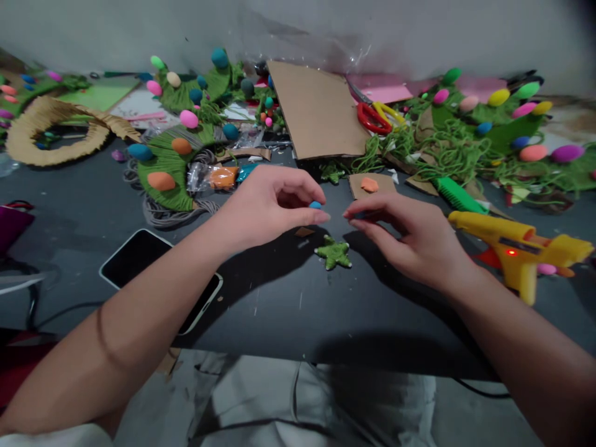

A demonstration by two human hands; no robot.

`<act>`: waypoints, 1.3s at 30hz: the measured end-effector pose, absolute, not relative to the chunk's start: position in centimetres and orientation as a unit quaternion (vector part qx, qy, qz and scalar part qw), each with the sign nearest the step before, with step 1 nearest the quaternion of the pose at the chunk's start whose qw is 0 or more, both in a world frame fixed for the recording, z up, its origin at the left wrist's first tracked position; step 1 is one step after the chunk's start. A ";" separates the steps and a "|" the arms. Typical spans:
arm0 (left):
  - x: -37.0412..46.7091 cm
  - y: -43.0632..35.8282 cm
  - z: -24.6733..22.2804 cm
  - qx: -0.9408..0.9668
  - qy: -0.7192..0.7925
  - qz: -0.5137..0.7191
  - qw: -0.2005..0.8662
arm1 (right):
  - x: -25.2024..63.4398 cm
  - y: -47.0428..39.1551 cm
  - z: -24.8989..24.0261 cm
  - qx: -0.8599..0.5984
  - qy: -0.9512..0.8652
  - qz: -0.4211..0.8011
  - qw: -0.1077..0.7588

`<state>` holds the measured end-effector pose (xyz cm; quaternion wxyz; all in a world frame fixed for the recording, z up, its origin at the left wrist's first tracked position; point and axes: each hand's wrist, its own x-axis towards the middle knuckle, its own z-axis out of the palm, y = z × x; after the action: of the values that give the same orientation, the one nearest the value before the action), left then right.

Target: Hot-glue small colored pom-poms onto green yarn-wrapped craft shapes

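Between the thumb and fingers of my left hand (270,208) is a small blue ball (315,205). My right hand (410,239) faces it from the right, its thumb and fingertips drawn together; whatever they may pinch is too small to make out. Below the gap between both hands, a green yarn-wrapped star (333,253) with pale tips lies flat on the dark table (279,310). A small brown cardboard scrap (304,231) lies under my left fingertips. Beyond my right hand, an orange lump (369,185) sits on a cardboard piece (357,181).
A yellow glue gun (521,245) with a red light lies at the right, beside a green comb (460,195). The phone (139,257) is under my left forearm. Behind are cardboard (316,112), red-handled scissors (374,119), green yarn (451,149) and a paper-wrapped ring (28,139).
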<state>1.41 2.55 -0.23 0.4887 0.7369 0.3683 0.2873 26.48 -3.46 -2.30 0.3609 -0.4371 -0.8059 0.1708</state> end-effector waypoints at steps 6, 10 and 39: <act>1.5 2.4 -0.1 0.737 0.372 0.265 0.498 | 26.6 -3.4 -2.3 -0.435 -0.814 0.165 0.348; 1.6 2.5 -0.2 0.738 0.358 0.287 0.494 | 26.6 -3.4 -2.2 -0.427 -0.817 0.155 0.355; 1.6 2.4 0.0 0.765 0.353 0.269 0.467 | 26.7 -3.6 -2.1 -0.452 -0.803 0.158 0.355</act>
<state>1.57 2.45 -0.02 0.4670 0.7646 0.3535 0.2690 26.70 -3.65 -2.07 0.3546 -0.4518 -0.8031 0.1585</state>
